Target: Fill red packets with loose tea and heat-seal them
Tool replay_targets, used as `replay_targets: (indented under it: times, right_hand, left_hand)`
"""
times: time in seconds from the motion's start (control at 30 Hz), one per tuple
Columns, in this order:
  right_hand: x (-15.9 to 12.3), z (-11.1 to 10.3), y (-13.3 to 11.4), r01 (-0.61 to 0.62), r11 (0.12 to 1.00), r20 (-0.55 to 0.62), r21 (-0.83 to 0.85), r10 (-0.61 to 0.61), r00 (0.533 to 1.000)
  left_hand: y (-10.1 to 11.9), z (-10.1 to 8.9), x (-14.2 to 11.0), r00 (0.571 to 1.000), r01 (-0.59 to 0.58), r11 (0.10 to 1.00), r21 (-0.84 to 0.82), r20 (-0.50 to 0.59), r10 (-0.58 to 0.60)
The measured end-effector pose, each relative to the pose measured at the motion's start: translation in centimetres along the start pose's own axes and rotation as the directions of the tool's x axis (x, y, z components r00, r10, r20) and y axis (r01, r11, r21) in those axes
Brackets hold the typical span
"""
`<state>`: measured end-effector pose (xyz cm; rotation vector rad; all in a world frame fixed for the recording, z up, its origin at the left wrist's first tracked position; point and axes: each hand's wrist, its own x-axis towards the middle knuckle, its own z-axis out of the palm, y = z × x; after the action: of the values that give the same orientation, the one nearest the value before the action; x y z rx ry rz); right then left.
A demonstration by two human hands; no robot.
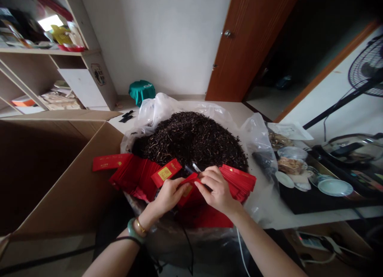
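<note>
A small red packet (190, 178) is pinched between my left hand (170, 195) and my right hand (218, 190), fingertips closed on its edges. Just left of it lies a red packet with a gold label (165, 173). Behind my hands rises a heap of dark dried tea leaves (191, 135) on a clear plastic sheet (161, 105). Red packets stand in a dense row (136, 176) left of my hands, and another fanned stack (238, 182) sits to the right. A dark and silvery object (195, 167), partly hidden by my fingers, rests at the heap's front edge.
A big open cardboard box (72, 181) stands at the left. To the right, a black tray (296, 201) carries small dishes (335, 186) and a clear bowl. A fan (366, 67) stands far right. Cables hang below the table's front edge.
</note>
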<state>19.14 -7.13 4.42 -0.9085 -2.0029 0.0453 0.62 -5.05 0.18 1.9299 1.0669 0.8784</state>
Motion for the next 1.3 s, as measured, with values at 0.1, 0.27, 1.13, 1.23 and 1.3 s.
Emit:
replay_targets:
  times: [0.1, 0.27, 1.13, 1.23, 1.3]
  right_hand:
    - [-0.1, 0.3, -0.2, 0.033, 0.996, 0.018, -0.083, -0.031, 0.999]
    - [-0.3, 0.5, -0.2, 0.057, 0.980, 0.041, -0.193, -0.050, 0.998]
    - [-0.6, 0.4, 0.7, -0.336, 0.942, 0.142, 0.020, 0.330, 0.933]
    - [-0.5, 0.3, 0.7, -0.330, 0.943, 0.126, 0.036, 0.323, 0.938]
    - [-0.6, 0.3, 0.7, -0.332, 0.942, 0.105, 0.050, 0.326, 0.940]
  left_hand:
    - [0.0, 0.0, 0.1, 1.000, -0.003, 1.000, 0.015, 0.018, 0.003]
    - [0.3, 0.1, 0.1, 0.998, -0.039, 0.999, 0.028, 0.040, 0.038]
    - [-0.8, -0.9, 0.5, 0.993, -0.041, 0.996, -0.079, -0.112, 0.032]
    - [-0.7, -0.9, 0.6, 0.986, 0.022, 0.981, -0.194, -0.158, -0.054]
    - [-0.6, -0.9, 0.7, 0.965, 0.075, 0.942, -0.326, -0.213, -0.151]
